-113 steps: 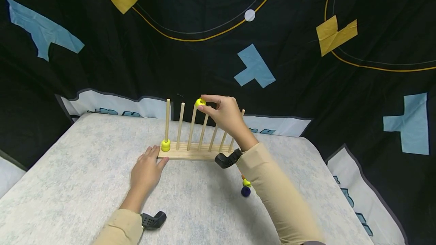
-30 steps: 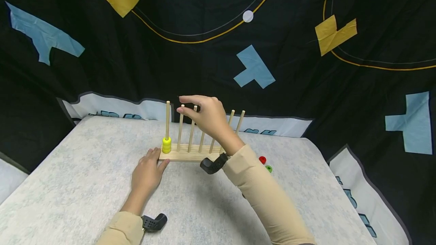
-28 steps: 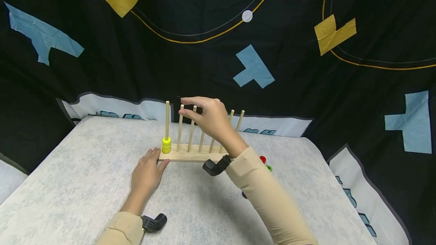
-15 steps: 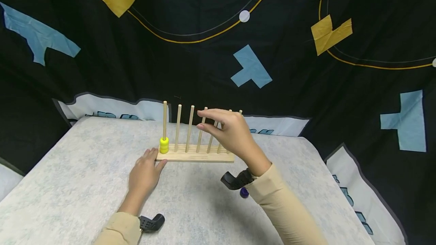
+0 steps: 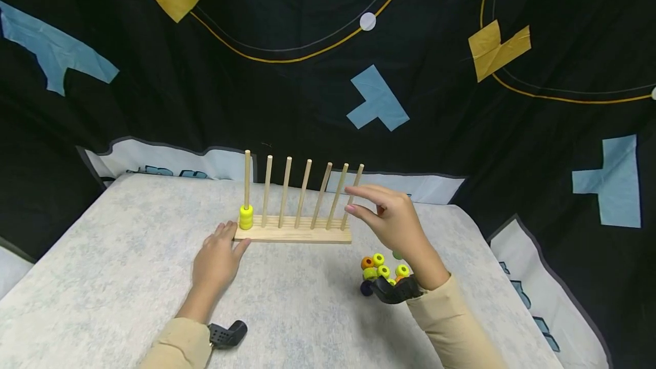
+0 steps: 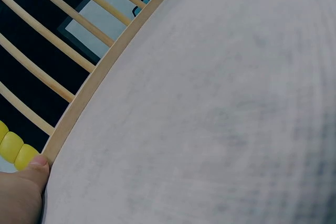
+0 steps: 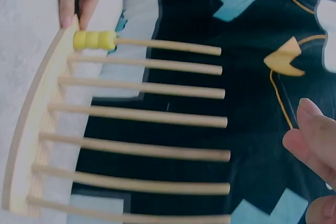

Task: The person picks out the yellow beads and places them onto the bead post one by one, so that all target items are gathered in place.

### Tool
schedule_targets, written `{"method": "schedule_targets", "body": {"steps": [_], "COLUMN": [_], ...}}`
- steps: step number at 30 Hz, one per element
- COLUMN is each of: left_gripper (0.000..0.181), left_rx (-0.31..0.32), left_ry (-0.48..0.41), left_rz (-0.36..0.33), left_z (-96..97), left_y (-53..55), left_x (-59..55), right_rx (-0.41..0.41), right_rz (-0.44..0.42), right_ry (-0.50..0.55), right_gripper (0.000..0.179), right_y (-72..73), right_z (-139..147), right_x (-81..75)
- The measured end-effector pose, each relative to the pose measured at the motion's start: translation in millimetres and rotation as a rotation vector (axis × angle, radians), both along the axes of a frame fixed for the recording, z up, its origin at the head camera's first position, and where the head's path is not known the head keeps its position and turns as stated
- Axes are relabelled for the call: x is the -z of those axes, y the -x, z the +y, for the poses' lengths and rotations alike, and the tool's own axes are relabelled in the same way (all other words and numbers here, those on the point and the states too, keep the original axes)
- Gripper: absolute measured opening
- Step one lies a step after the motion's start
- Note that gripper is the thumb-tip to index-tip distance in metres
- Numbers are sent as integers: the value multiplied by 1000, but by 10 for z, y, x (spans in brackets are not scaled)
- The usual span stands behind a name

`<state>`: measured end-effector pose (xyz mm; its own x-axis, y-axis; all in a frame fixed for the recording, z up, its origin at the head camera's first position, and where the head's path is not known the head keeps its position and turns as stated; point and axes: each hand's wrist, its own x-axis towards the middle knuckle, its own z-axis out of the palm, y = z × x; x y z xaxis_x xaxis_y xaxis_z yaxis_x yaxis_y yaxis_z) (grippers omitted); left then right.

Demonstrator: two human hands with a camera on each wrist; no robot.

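A wooden peg rack (image 5: 294, 234), a flat base with several upright rods, stands on the table. Three yellow beads (image 5: 246, 218) are stacked at the bottom of its leftmost rod; the other rods are bare. My left hand (image 5: 217, 258) holds the base's left end, thumb at the front edge, as the left wrist view also shows. My right hand (image 5: 392, 218) is in the air beside the rightmost rod, its thumb and index finger apart with nothing between them. Below it lie loose beads, among them an orange bead (image 5: 367, 262), yellow beads (image 5: 402, 270) and a dark blue bead (image 5: 366, 288).
The table (image 5: 287, 306) has a pale patterned cloth. Behind it hangs a black backdrop (image 5: 287, 107) with blue and yellow shapes. My right wrist and its black camera (image 5: 394, 291) partly hide the loose beads, including a green bead (image 5: 397, 255).
The yellow bead earlier pinched in my right hand is now on the leftmost rod's stack. My right hand has since moved right and down, towards the loose beads. The left hand stays put.
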<state>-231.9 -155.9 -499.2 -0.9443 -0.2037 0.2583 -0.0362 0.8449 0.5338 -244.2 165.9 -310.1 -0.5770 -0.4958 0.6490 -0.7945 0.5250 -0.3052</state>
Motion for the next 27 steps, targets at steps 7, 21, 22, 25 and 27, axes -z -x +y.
{"method": "schedule_targets", "body": {"steps": [7,21,22,25,27], "left_gripper": [62,63,63,62,62], "left_rx": [3,2,1,1,1], "left_ry": [1,2,2,3,2], "left_rz": [-8,3,6,11,10], "left_z": [-23,5,5,0,-4], "left_y": [4,26,25,24,23], "left_x": [11,10,8,2,-2], "right_rx": [90,335,349,383,410], "right_rz": [-60,-415,-444,-521,-561], "right_ry": [19,-42,-50,-75,-101], "right_gripper": [34,28,29,31,32], "right_y": [-51,-143,-143,-124,-108], "right_z": [326,923,965,1085,1158], "right_x": [161,756,811,974,1079]}}
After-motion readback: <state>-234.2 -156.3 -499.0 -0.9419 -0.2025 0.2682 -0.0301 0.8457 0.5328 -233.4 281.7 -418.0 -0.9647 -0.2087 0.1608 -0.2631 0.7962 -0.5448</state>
